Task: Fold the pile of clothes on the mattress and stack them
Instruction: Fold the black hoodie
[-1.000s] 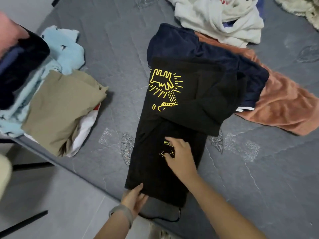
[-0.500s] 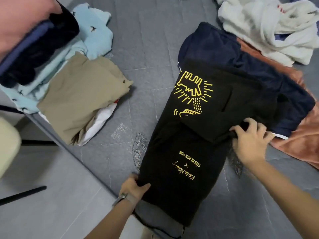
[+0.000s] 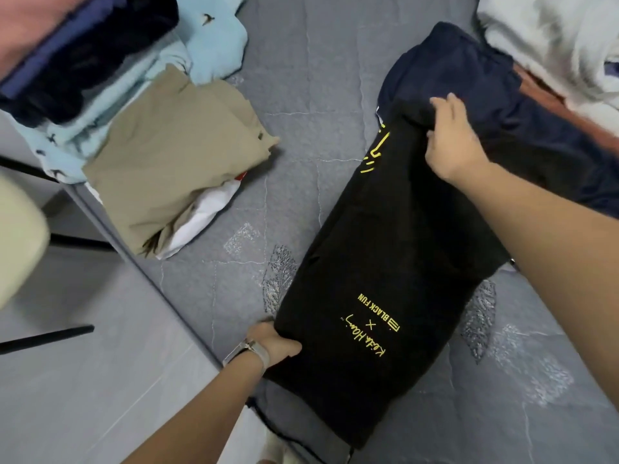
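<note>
Black cotton with yellow print made up the shirt (image 3: 385, 269), which lay as a long folded strip on the grey mattress (image 3: 318, 78), its near end by the mattress edge. The left hand (image 3: 273, 343) gripped that near corner of the shirt, fingers tucked under the cloth and thumb on top. The right hand (image 3: 452, 139) held the shirt's far end, fingers curled round a bunched fold of it. Beyond the shirt's far end lay a navy garment (image 3: 485, 78), touching it, with a rust towel (image 3: 549, 95) and white clothes (image 3: 549, 38) farther off. Well apart from the shirt, to its left, sat a khaki piece (image 3: 174, 159) atop a white one (image 3: 201, 216), beside pale blue cloth (image 3: 217, 38).
</note>
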`<action>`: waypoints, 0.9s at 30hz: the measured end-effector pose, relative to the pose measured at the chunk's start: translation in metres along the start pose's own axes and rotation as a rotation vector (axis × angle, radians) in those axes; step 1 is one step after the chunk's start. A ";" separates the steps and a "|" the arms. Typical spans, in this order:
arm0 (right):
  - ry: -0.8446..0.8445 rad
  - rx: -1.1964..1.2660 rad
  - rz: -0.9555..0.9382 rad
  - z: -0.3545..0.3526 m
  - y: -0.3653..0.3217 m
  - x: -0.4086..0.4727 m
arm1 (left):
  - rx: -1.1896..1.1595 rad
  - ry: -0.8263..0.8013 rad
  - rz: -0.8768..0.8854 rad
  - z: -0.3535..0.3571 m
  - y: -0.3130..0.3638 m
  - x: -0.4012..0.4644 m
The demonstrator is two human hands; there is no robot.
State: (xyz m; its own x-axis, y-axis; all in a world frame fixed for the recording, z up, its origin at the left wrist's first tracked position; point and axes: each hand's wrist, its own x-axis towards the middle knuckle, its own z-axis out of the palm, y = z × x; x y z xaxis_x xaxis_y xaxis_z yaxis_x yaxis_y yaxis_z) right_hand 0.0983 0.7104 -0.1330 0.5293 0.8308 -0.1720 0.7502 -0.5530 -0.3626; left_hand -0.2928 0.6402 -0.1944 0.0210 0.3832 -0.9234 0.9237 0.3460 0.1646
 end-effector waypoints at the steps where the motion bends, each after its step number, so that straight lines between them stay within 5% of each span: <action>1: -0.059 -0.060 0.010 0.011 -0.001 -0.010 | -0.004 0.001 0.002 0.000 -0.001 0.000; 3: -0.022 -0.107 -0.004 0.029 -0.003 -0.046 | 0.005 -0.010 0.002 0.002 -0.004 -0.002; 7: 0.156 0.272 0.122 0.060 -0.006 -0.181 | -0.134 -0.059 0.001 0.000 -0.008 -0.010; 10: 0.094 0.573 0.577 0.093 -0.011 -0.286 | -0.320 -0.109 -0.010 -0.001 -0.016 -0.008; 13: -0.104 0.605 0.914 0.110 -0.032 -0.350 | -0.503 -0.150 -0.075 0.002 -0.029 -0.008; 18: -0.073 1.093 1.415 0.112 -0.058 -0.377 | -0.529 -0.166 -0.006 0.007 -0.022 -0.055; 22: -0.301 1.346 1.377 0.070 -0.052 -0.387 | -0.569 -0.170 -0.015 0.004 -0.010 -0.083; 27: -0.218 1.377 1.250 0.036 -0.045 -0.413 | -0.516 -0.187 -0.091 0.015 -0.009 -0.122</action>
State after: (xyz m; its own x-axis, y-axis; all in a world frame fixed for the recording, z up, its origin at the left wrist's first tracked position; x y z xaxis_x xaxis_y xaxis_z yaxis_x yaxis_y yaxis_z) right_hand -0.1684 0.3949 -0.0790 0.3125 0.0920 -0.9455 -0.8444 -0.4291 -0.3208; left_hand -0.2980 0.5773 -0.0889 0.0613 0.1896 -0.9799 0.6188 0.7631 0.1864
